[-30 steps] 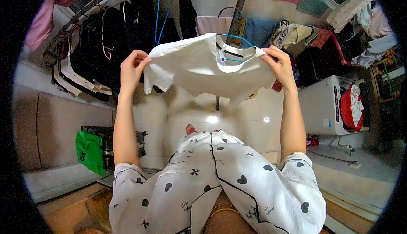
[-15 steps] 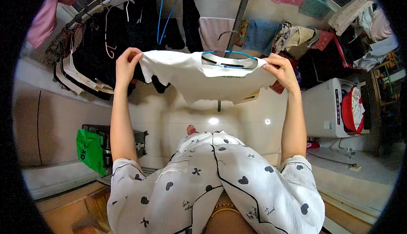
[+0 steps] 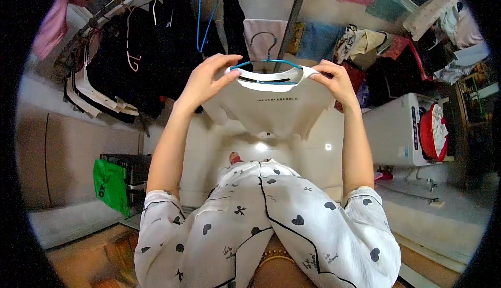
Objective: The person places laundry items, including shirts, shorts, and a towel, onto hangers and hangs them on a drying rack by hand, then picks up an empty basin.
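A white T-shirt (image 3: 266, 113) with a line of dark print on its chest hangs from a blue hanger (image 3: 282, 61) inside its neck. The hanger's dark hook (image 3: 271, 40) stands up above the collar. My left hand (image 3: 209, 82) is at the left side of the neckline, thumb and fingers closing on the shirt beside the hanger's arm. On the opposite shoulder, my right hand (image 3: 336, 82) pinches the fabric between thumb and fingers. Below the collar the shirt drapes loosely.
Dark clothes (image 3: 167, 43) and an empty blue hanger (image 3: 201, 22) hang at the back left. Towels and cloths (image 3: 323, 40) hang at the back right. To the right stands a white washing machine (image 3: 399, 131) with a red basin (image 3: 433, 136); a green bag (image 3: 110, 186) is at left.
My left hand has moved right, from the sleeve to the neckline. The hanger's hook has turned upright and the shirt's front now hangs lower, showing its print. My right hand stays on its shoulder.
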{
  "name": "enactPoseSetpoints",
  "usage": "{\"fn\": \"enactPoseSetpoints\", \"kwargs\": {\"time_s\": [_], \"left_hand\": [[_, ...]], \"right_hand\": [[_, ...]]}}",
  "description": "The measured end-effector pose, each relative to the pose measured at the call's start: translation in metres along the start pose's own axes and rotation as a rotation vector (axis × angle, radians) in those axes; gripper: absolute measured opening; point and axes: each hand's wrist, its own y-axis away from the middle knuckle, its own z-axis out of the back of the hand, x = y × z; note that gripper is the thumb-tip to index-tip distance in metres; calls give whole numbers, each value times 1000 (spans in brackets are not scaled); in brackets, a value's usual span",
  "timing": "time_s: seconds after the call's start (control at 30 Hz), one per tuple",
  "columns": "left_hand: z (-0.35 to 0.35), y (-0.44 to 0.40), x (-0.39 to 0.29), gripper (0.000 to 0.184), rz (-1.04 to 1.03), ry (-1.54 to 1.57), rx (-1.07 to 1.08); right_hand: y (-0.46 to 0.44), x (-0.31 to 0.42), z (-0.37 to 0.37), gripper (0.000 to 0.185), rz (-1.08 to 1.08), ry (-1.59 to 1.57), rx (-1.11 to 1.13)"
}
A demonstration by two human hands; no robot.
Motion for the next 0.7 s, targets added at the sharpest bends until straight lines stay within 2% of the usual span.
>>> {"fn": "enactPoseSetpoints", "kwargs": {"time_s": [0.07,0.23,0.3,0.43,0.53,0.57,0.6,0.67,0.7], "left_hand": [[-9,-6,-1,29,18,70,49],[-28,-9,16,23,-20,177,-62],[-24,-8,13,23,-40,179,-69],[-21,-8,6,22,37,-94,-33],[-23,-7,-2,21,-14,-247,-66],[-22,-7,-1,21,-17,-198,-121],[-22,-7,2,21,-21,-148,-176],[-18,-9,6,20,10,12,-241],[-16,-8,6,20,-6,-18,-253]], "right_hand": [[0,-1,-4,19,16,11,-1],[3,-2,-1,17,-53,-33,-45],[2,-8,2,16,19,-26,-128],[0,-5,5,15,39,14,-254],[-2,8,10,18,61,-3,-200],[-3,15,12,20,79,-4,-170],[0,33,16,36,-12,50,-79],[-1,39,21,46,122,102,-84],[-2,39,22,51,190,127,-86]]}}
